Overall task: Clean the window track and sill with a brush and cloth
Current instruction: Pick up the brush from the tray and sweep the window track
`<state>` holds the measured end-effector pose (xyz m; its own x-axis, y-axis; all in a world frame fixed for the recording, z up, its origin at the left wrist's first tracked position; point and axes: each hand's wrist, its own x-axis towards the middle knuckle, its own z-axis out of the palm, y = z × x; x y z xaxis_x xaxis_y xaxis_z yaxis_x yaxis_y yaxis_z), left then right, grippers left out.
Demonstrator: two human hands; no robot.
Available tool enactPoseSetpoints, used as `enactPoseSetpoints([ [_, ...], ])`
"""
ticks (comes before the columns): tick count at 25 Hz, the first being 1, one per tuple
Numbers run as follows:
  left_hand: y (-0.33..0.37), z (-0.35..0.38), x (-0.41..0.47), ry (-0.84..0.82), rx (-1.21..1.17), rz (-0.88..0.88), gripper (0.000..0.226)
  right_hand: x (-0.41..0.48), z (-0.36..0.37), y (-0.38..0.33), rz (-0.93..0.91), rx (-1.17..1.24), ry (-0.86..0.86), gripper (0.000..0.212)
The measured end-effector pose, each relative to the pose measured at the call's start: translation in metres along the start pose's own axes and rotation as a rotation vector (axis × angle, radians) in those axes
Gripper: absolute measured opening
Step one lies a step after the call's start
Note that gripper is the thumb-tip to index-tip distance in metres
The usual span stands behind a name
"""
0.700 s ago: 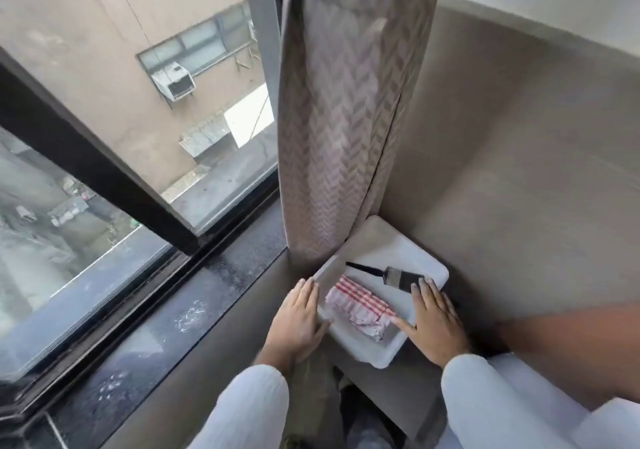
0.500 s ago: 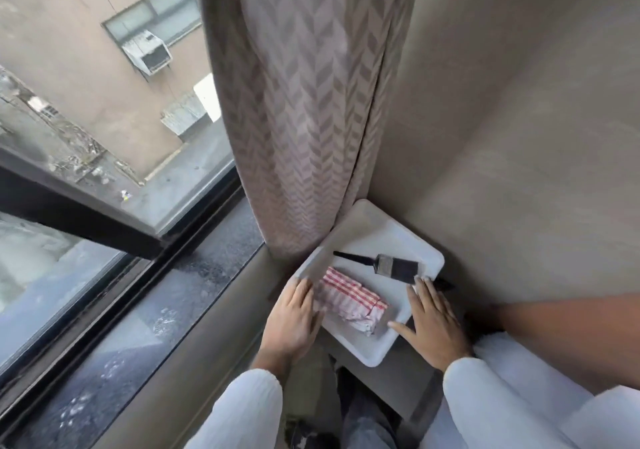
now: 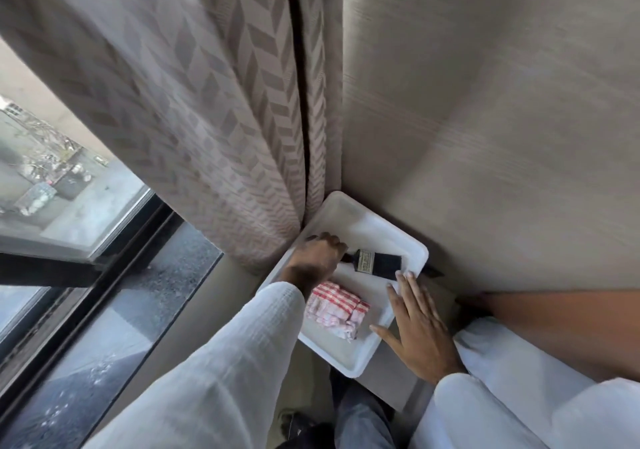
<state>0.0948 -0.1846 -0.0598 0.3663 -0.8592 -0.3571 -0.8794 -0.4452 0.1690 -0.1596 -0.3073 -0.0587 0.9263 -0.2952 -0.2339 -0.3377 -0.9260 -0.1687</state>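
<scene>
A white tray (image 3: pixel 410 246) sits in the corner below the wall. In it lie a black paintbrush (image 3: pixel 377 262) with a metal ferrule and a folded red-and-white checked cloth (image 3: pixel 334 308). My left hand (image 3: pixel 317 261) reaches over the tray and is closed around the brush's black handle, hiding most of it. My right hand (image 3: pixel 417 327) lies flat with fingers spread on the tray's right rim, fingertips next to the bristles. The dark speckled sill (image 3: pixel 114 327) and the black window track (image 3: pixel 86 289) run along the left.
A beige chevron curtain (image 3: pixel 194 109) hangs down to the tray's left edge. A plain beige wall (image 3: pixel 502 136) stands behind the tray. The window pane and its black frame bar are at the left. A brown surface is at the lower right.
My left hand has moved from the tray's left edge forward onto the brush handle and closed on it. The view has swung right and down. My right hand stays on the tray's rim.
</scene>
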Motion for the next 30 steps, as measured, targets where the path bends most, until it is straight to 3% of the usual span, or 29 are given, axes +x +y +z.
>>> enactPoseSetpoints([
  [3,0.003,-0.004,0.002,-0.012,-0.061,-0.018,0.025,0.001,-0.003,0.003,0.003,0.011,-0.021,0.093],
  [7,0.000,-0.029,-0.040,0.146,-0.332,-0.094,0.022,0.002,-0.023,-0.001,0.013,0.019,-0.073,0.099],
  [11,-0.005,-0.052,-0.137,0.423,-0.658,-0.328,0.015,0.010,-0.046,-0.017,-0.030,0.029,-0.110,0.105],
  [15,-0.005,-0.062,-0.252,0.639,-1.224,-0.706,0.005,0.027,-0.064,-0.071,-0.228,-0.022,-0.134,0.105],
  [18,-0.012,-0.059,-0.333,0.970,-1.455,-0.888,0.005,0.041,-0.071,-0.130,-0.418,-0.038,-0.108,0.097],
  [20,-0.022,-0.055,-0.386,1.286,-1.560,-0.968,0.004,0.052,-0.074,-0.178,-0.591,-0.061,-0.080,0.094],
  [22,-0.034,-0.052,-0.430,1.577,-1.567,-1.024,0.010,0.064,-0.076,-0.224,-0.728,-0.106,-0.048,0.094],
  [24,-0.050,-0.050,-0.459,1.750,-1.570,-1.031,0.016,0.077,-0.077,-0.267,-0.796,-0.131,-0.049,0.097],
  [27,-0.074,-0.054,-0.464,1.828,-1.647,-0.964,0.015,0.095,-0.070,-0.304,-0.814,-0.184,-0.077,0.104],
  [30,-0.099,-0.055,-0.440,1.783,-1.693,-0.951,0.012,0.109,-0.060,-0.318,-0.816,-0.234,-0.076,0.111],
])
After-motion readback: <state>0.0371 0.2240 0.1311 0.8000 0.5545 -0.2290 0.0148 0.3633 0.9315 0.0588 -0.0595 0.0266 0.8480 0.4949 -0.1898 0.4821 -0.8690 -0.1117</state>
